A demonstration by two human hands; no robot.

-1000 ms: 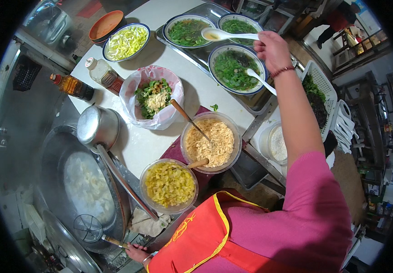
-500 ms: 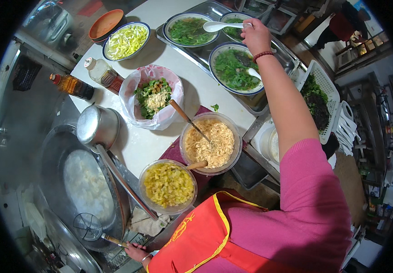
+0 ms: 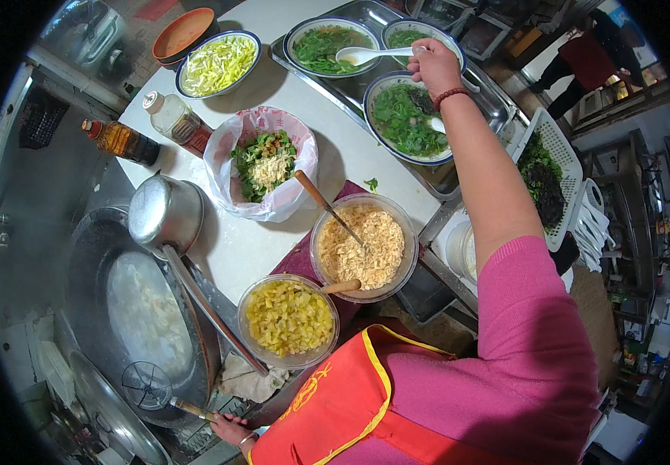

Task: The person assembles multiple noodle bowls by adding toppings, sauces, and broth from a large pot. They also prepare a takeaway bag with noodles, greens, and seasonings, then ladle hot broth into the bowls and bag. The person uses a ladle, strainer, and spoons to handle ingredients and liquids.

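My right hand (image 3: 433, 68) is stretched out to one o'clock, fingers closed around the handle of a white soup spoon (image 3: 367, 55) whose bowl hangs over the bowl of greens (image 3: 328, 45) on the steel tray (image 3: 483, 84). My left hand (image 3: 230, 428), down at six o'clock, grips the wooden handle of a wire skimmer (image 3: 149, 387) resting in the wok (image 3: 91, 256).
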